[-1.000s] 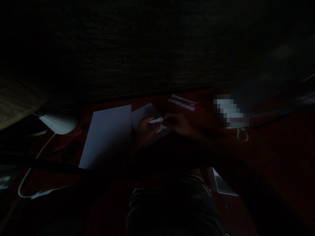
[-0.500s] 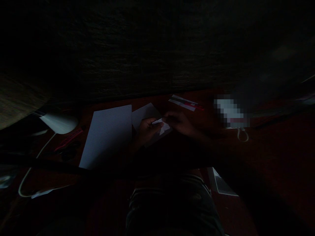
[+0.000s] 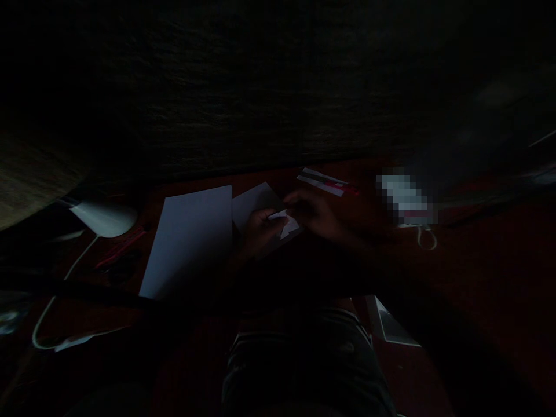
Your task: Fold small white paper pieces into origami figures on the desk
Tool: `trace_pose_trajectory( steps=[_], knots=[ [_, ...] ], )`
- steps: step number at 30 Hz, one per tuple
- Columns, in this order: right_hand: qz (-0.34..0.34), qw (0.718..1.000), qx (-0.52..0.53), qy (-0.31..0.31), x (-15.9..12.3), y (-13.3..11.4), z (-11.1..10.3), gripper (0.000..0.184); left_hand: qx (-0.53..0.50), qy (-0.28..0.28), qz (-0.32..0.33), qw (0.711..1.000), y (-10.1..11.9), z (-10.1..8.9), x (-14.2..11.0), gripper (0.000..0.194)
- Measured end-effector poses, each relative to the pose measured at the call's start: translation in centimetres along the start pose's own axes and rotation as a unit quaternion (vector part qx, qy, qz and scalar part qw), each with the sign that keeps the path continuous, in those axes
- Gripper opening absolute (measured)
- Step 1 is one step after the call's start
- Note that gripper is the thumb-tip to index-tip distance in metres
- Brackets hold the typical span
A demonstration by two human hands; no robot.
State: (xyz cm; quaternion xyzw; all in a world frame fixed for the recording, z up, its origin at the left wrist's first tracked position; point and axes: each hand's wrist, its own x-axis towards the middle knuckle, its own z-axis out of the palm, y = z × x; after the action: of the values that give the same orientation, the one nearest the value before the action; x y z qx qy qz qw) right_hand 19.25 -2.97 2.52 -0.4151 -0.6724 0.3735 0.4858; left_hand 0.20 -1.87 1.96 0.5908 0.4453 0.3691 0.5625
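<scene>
Near the middle of the dim desk, my left hand [image 3: 260, 230] pinches a small folded piece of white paper [image 3: 287, 225] between thumb and fingers. Creased, angled edges show on the paper. My right hand [image 3: 313, 213] is at the paper's upper right, its fingers curved and parted just above the edge. Whether its thumb touches the paper is hard to see in the dark. Beneath both hands lies a greyish sheet or card [image 3: 256, 200], partly covered by them. Left of it is a large white sheet [image 3: 197, 231], its lower part in shadow.
A white lamp head [image 3: 106, 219] with a pale cable stands at the left, beside a pink-red object [image 3: 124, 246] and dark scissors-like loops [image 3: 124, 266]. Behind my right hand lie a clear ruler-like strip [image 3: 319, 179] and a red cutter-like tool [image 3: 343, 186]. A blurred-out pale object [image 3: 403, 197] is farther right.
My right fingers have lifted slightly and spread from the paper's upper edge. The folded paper has shifted a little in my left hand, which otherwise stays in place.
</scene>
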Motion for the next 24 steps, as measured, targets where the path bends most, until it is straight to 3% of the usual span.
trace_pose_trajectory(
  steps=[12, 18, 24],
  knots=[
    [-0.068, 0.994, -0.079, 0.007, -0.31, -0.65, -0.18, 0.009, 0.011, -0.009, 0.014, 1.0, 0.18, 0.07, -0.18, 0.028],
    [-0.043, 0.994, -0.098, -0.002, -0.18, -0.68, -0.41, 0.009, 0.003, -0.035, -0.007, 0.999, 0.05, 0.08, 0.02, 0.033],
    [-0.029, 0.987, -0.155, -0.011, -0.16, -1.01, -0.54, 0.011, -0.013, -0.009, 0.002, 1.0, -0.52, 0.1, 0.13, 0.034]
  ],
)
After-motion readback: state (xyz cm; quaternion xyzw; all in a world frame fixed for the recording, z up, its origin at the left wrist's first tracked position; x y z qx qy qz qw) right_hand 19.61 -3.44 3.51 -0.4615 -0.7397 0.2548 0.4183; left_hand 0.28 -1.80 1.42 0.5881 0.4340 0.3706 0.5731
